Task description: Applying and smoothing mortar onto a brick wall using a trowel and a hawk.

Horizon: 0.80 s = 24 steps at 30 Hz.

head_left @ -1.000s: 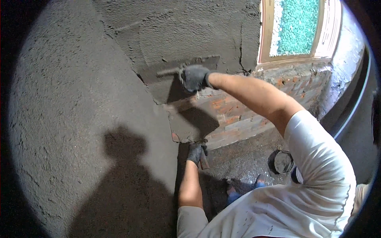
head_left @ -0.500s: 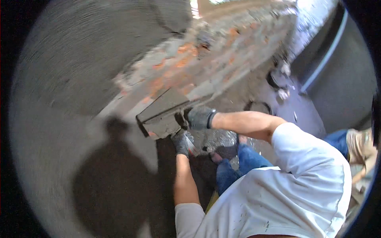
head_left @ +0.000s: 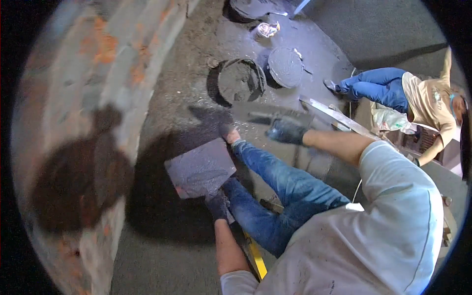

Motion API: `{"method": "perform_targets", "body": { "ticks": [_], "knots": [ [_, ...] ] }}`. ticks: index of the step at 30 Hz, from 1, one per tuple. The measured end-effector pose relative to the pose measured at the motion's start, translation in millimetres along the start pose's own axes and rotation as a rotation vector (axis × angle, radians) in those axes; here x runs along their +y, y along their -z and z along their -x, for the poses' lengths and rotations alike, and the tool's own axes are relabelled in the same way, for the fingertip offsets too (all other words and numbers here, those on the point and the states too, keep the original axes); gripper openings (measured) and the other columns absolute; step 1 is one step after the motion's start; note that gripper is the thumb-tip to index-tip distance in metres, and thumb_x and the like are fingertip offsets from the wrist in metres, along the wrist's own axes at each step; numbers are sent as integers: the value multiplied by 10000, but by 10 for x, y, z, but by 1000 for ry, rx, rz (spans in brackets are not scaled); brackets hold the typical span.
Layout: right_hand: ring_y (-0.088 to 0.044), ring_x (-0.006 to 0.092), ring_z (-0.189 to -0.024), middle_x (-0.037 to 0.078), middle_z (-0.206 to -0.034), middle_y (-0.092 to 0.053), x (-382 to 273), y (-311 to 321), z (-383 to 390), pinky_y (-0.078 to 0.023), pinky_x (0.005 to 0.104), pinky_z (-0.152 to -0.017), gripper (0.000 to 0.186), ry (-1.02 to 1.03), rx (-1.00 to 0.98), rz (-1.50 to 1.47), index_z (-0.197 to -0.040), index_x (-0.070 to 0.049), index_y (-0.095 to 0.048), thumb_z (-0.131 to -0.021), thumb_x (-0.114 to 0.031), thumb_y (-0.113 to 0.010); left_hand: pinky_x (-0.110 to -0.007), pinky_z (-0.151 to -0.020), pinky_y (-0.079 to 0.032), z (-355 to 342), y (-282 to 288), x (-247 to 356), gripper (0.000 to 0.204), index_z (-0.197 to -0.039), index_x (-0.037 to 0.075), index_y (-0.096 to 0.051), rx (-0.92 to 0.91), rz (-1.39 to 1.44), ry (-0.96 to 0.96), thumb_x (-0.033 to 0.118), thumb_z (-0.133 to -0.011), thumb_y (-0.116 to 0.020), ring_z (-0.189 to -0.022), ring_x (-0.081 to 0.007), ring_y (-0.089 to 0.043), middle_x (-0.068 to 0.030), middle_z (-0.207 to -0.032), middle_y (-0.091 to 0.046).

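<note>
My left hand wears a dark glove and is closed under the near edge of a plasterer's hawk. The hawk is a flat square board, tilted, with a thin smear of wet mortar on it. To the right and farther off, my gloved right hand grips a plastering trowel, whose long flat blade is smeared by motion. Just beyond the trowel stands a round bucket with grey mortar inside. The hawk and the trowel are apart.
A second round container stands right of the bucket. A long metal straightedge slants at right, near a co-worker bending over. A rough wall with exposed brick rises at left. A yellow bar lies by my legs.
My view has swung right, from the wall to the floor and buckets. The trowel has come away from the hawk and moved right; the hawk now shows its flat face.
</note>
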State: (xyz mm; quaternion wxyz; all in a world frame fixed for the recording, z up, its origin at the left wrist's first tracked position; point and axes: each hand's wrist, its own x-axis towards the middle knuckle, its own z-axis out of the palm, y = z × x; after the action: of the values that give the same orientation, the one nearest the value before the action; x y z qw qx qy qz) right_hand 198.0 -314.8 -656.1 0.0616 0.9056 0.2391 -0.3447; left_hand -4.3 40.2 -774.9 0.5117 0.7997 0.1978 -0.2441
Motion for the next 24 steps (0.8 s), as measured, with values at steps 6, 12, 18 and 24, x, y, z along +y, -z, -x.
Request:
{"method": "perform_targets", "body": {
  "ticks": [6, 12, 18, 24],
  "knots": [
    [-644, 365, -735, 209, -799, -651, 1281, -188, -1408, -514, 457, -671, 350, -395, -33, -184, -878, -34, -666, -727, -340, -590, -434, -687, -477, -1799, -839, -527, 139, -699, 103, -671, -496, -797, -511, 188, -696, -561, -773, -308, -617, -128, -770, -650],
    [-656, 358, -731, 198, -859, -667, 1768, -488, -2909, -522, 429, -645, 280, -616, -8, -140, -851, -50, -701, -697, -271, -623, -432, -720, -468, -2893, -1696, -393, 207, -818, 69, -647, -415, -637, -598, 239, -746, -552, -804, -324, -615, -159, -829, -645],
    [-651, 367, -729, 207, -799, -657, 1477, -1113, -3518, -524, 436, -660, 214, -141, 22, 241, -775, -60, -705, -651, -203, -603, -432, -639, -478, -3166, -1902, -890, 447, -1174, 49, -530, -297, -224, -488, 147, -740, -561, -697, -338, -604, -157, -806, -632],
    [-627, 384, -728, 218, -754, -626, 1133, -712, -2820, -517, 451, -669, 260, 146, -34, 98, -834, -12, -648, -678, -215, -600, -438, -618, -485, -3142, -1942, -793, 467, -1169, 2, -527, -307, -227, -511, 176, -739, -585, -635, -369, -596, -199, -741, -620]
  ]
}}
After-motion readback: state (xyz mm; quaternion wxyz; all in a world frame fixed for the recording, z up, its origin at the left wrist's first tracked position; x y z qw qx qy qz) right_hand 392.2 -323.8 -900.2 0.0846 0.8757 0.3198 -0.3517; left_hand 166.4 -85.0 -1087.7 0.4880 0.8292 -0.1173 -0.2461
